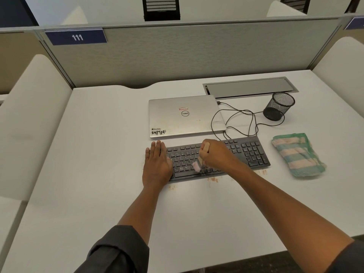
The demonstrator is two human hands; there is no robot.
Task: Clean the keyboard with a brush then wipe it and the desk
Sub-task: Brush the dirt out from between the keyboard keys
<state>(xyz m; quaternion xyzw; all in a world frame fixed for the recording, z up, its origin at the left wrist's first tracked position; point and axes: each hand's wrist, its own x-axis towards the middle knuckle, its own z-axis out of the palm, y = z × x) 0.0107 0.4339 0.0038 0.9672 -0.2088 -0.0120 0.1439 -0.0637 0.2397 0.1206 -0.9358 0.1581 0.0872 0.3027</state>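
Observation:
A black keyboard [248, 152] lies on the white desk [98, 174] in front of a closed laptop. My left hand [157, 164] lies flat with straight fingers on the keyboard's left end. My right hand [216, 154] grips a small wooden-handled brush [199, 163]; its pale bristles touch the keys near the middle of the lower rows. A folded green and pink striped cloth [297, 154] lies on the desk to the right of the keyboard. Reddish crumbs or stains [213, 179] dot the desk along the keyboard's front edge.
A closed silver laptop [185, 117] sits behind the keyboard, with a black cable [236, 119] looping to its right. A black mesh pen cup [277, 106] stands at the back right. A cable hatch [250, 87] is set in the desk before the grey partition [177, 56].

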